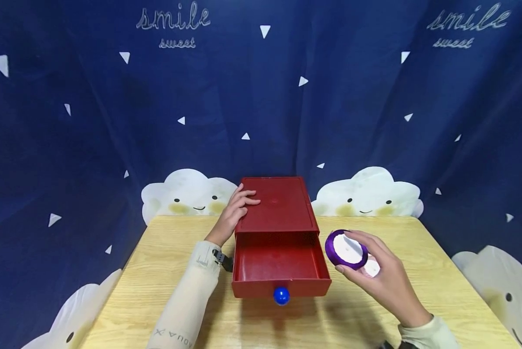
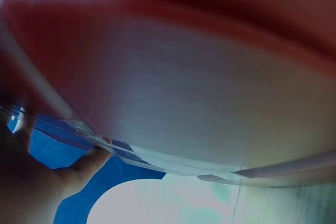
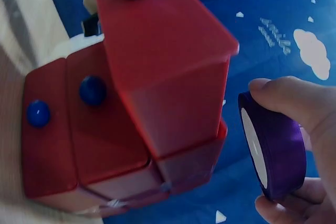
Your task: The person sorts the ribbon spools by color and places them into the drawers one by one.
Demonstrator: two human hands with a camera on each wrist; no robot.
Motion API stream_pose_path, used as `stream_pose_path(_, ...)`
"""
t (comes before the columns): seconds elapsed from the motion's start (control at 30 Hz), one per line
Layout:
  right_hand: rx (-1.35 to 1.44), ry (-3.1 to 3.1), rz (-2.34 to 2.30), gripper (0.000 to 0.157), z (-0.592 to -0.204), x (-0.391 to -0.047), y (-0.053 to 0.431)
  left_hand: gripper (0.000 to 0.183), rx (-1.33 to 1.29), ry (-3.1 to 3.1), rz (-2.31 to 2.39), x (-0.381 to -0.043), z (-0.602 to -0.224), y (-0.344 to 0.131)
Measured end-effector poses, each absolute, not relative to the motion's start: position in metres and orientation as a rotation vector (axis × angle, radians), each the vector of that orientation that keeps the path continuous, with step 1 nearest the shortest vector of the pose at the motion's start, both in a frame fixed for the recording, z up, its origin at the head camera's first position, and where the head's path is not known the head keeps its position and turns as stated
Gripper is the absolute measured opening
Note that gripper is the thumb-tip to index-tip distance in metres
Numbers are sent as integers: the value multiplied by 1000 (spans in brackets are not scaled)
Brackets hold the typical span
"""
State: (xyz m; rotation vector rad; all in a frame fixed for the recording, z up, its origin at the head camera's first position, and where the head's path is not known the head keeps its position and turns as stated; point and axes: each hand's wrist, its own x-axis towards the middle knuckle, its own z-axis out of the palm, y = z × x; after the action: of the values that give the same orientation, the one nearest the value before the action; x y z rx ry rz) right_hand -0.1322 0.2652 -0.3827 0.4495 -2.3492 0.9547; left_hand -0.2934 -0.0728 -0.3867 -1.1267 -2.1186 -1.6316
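Observation:
My right hand (image 1: 380,271) grips a roll of purple ribbon (image 3: 283,150) by its edge, thumb on one side and fingers on the other. The roll's white face shows in the head view, to the right of the red drawer unit (image 1: 278,203). The unit's top drawer (image 1: 282,288) is pulled out toward me, its red floor in sight and a blue knob (image 1: 281,295) on its front. My left hand (image 1: 234,211) rests on the unit's top at its left edge, fingers spread. Behind my right hand shows part of a white round thing (image 1: 372,267), mostly hidden.
Two lower drawers (image 3: 105,124), each with a blue knob, sit pushed in below the top one. The unit stands on a light wooden table (image 1: 173,271). A dark blue curtain (image 1: 261,97) with white clouds and triangles surrounds the table's back and sides.

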Motion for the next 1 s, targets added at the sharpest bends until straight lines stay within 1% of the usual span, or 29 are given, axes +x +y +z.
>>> stream_pose_path(0.33,584,-2367,960,70,-365,-143,239,40,-1108,-2149,-1635,-295,-385,-74)
stream_pose_path(0.57,752,-2315,961,70,-364,-159,223,40,-1127,-2154,-1625,-294,-386,-73)
stream_pose_path(0.7,797,-2308,958,69,-364,-168,216,39,-1117,-2147,-1625,-294,-386,-74)
stream_pose_path(1.0,919,-2376,991,69,-360,-176,196,38,-1119,-2158,-1621,-293,-385,-76)
